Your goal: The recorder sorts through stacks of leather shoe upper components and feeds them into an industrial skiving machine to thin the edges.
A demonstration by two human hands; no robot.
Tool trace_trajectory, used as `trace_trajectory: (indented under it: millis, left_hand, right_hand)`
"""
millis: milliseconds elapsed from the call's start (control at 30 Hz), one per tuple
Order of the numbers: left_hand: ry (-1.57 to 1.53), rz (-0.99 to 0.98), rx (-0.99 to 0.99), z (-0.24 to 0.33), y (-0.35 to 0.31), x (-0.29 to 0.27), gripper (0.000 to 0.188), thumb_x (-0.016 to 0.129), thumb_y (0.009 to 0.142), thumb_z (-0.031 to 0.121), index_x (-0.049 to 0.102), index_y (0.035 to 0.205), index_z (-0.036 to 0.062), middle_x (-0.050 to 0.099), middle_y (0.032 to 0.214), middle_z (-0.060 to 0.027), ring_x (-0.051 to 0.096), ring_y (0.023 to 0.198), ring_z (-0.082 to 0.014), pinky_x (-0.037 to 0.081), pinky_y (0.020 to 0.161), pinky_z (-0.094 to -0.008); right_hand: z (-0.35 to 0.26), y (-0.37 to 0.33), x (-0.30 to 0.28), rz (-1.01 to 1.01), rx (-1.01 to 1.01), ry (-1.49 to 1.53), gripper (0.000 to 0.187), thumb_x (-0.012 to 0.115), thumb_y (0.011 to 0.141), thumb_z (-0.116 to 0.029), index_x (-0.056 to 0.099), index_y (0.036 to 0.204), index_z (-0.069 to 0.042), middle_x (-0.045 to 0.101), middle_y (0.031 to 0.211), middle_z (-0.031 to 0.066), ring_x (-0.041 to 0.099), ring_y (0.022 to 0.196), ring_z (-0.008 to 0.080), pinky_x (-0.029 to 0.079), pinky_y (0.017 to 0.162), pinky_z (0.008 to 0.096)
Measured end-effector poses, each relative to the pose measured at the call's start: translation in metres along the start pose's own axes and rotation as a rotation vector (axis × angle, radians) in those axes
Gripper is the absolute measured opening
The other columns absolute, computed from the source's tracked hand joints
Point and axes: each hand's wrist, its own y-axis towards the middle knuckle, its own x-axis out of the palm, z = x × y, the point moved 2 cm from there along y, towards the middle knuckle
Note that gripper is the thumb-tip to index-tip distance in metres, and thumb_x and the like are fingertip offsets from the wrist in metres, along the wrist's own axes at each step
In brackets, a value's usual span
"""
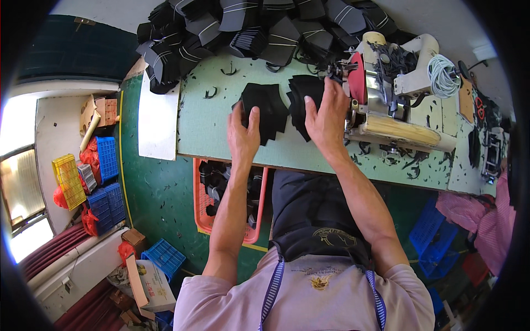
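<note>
Two stacks of thin black cut pieces lie side by side on the pale green table. My left hand (243,132) is at the near left edge of the left stack (268,110), its thumb and fingers apart and touching it. Over the right side of the right stack (298,110), my right hand (328,118) reaches forward with fingers stretched and thumb apart; its fingertips come close to the machine's metal head (338,70). Neither hand shows a closed grip. The undersides of the fingers are hidden.
Bundles of dark grey pieces (237,16) tied with light bands pile up at the back. A cream machine (406,129) with a coiled cable (443,77) occupies the right. Black scraps litter the table (212,129). Under its front edge stands a pink basket (203,227) of black pieces.
</note>
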Motion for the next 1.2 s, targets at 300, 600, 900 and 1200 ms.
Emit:
trace_trajectory:
  millis: [300,600,900,1200]
  left_hand:
    - [0.569,-0.182,-0.222,-0.041,0.005,-0.001,0.078,0.057,0.091,0.060,0.056,0.128,-0.0086,0.054,0.126,-0.0289,0.053,0.115,-0.0433,0.042,0.100,-0.0493]
    - [-0.060,-0.230,-0.509,-0.034,0.003,0.009,0.053,0.082,0.076,0.023,0.062,0.115,-0.0080,0.068,0.109,-0.0215,0.066,0.097,-0.0291,0.051,0.087,-0.0366]
    - [0.152,-0.295,0.129,0.007,-0.002,-0.041,0.052,0.078,0.073,0.005,0.063,0.122,0.0034,0.064,0.110,-0.0153,0.066,0.098,-0.0310,0.052,0.085,-0.0393]
    - [0.466,-0.401,0.263,0.002,0.009,0.000,0.061,0.073,0.078,0.009,0.055,0.136,0.0098,0.063,0.116,-0.0164,0.061,0.108,-0.0408,0.048,0.092,-0.0468]
  right_hand:
    - [-0.015,-0.031,0.075,-0.484,-0.006,-0.001,0.048,0.064,0.089,-0.020,0.053,0.125,0.011,0.059,0.117,0.0240,0.053,0.111,0.0369,0.041,0.097,0.0456]
    - [-0.026,-0.060,0.083,-0.407,0.153,0.100,0.062,0.067,0.082,-0.009,0.041,0.137,0.007,0.052,0.124,0.0293,0.049,0.113,0.0428,0.039,0.102,0.0488]
    - [-0.017,-0.020,0.060,-0.295,0.135,0.564,0.090,0.060,0.072,0.007,0.022,0.153,-0.002,0.040,0.144,0.0271,0.035,0.139,0.0417,0.027,0.118,0.0408]
    - [-0.009,-0.046,0.102,-0.489,-0.078,0.639,0.078,0.055,0.070,0.008,0.037,0.145,-0.003,0.043,0.143,0.0246,0.038,0.139,0.0389,0.032,0.117,0.0421]
